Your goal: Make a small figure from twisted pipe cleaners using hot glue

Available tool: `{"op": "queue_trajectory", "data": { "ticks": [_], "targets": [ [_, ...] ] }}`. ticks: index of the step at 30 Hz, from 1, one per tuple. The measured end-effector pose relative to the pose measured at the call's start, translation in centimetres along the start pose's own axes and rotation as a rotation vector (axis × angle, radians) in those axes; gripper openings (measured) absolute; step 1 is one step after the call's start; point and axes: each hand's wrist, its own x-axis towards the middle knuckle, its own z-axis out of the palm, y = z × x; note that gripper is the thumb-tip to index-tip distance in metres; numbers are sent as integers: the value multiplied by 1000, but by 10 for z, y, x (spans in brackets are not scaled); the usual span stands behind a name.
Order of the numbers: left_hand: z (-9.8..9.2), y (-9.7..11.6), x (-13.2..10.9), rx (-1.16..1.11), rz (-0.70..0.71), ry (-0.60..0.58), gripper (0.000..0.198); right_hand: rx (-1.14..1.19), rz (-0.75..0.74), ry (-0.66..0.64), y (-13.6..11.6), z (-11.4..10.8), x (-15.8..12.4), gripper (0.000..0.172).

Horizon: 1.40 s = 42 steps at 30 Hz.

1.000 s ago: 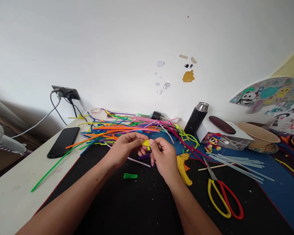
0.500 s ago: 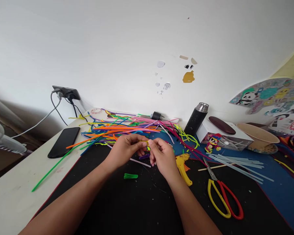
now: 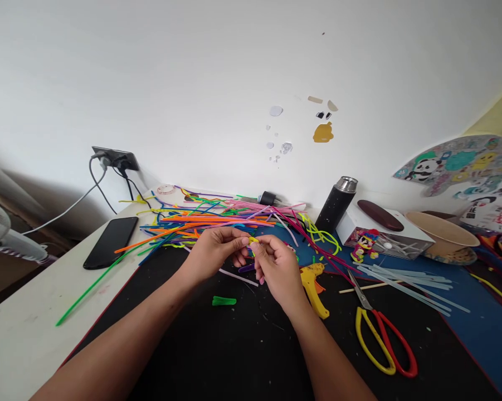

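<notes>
Between my fingertips is a small yellow pipe cleaner piece, mostly hidden by the fingers. My left hand pinches it from the left, and my right hand grips it from the right with the thumb on top. Both hands hover over the black mat, close together. A short folded green pipe cleaner piece lies on the mat below them. Just under the fingers a purple piece and a pale lilac pipe cleaner show in part.
Behind my hands spreads a pile of coloured pipe cleaners. To the right lie a yellow glue gun, scissors and glue sticks. A black thermos, a small figurine and a tissue box stand farther back. A phone rests left.
The yellow piece has turned slightly between my fingertips, and my right thumb and fingers have shifted a little on it. The whole view has moved slightly; the things on the table lie as before.
</notes>
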Motion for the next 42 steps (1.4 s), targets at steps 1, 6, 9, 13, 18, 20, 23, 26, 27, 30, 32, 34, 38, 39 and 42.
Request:
{"op": "queue_trajectory", "data": {
  "ticks": [1, 6, 9, 13, 18, 20, 23, 26, 27, 30, 32, 34, 38, 39, 42],
  "targets": [
    [0, 0, 0, 4, -7, -8, 40, -52, -17, 3, 1, 0, -1, 35],
    [0, -2, 0, -4, -55, -62, 42, -262, -112, -8, 1, 0, -4, 35],
    [-1, -3, 0, -21, -80, -84, 45, -322, -143, -6, 1, 0, -5, 34],
    [-4, -2, 0, -4, -98, -102, 47, -366, -145, -21, 1, -1, -5, 33],
    [-8, -3, 0, 68, -119, -151, 47, -437, -157, -48, -1, -1, -6, 38],
    [-9, -5, 0, 62, -125, -163, 47, -426, -150, -67, -2, 0, -6, 39],
    [-8, -6, 1, 10, -111, -163, 48, -326, -116, -89, -3, 1, -5, 39],
    [-4, -5, 0, -21, -95, -163, 49, -235, -103, -89, -3, 1, -5, 40],
    [-2, -5, -1, -32, -93, -158, 49, -215, -99, -87, -3, 1, -5, 40],
    [2, -4, -2, -69, -94, -137, 50, -185, -83, -72, -1, 1, -5, 42],
    [3, -5, -2, -75, -100, -132, 51, -204, -81, -58, 0, 1, -5, 42],
    [2, -5, -2, -66, -102, -136, 51, -241, -84, -48, 0, 1, -4, 43],
    [-1, -7, -2, -33, -31, -188, 46, -247, -65, -36, 0, 1, -4, 45],
    [-2, -8, -2, -22, 0, -203, 44, -237, -56, -33, 0, 1, -4, 46],
    [-3, -12, -3, 30, 91, -219, 37, -200, -19, -33, 4, 1, -2, 49]
  ]
}}
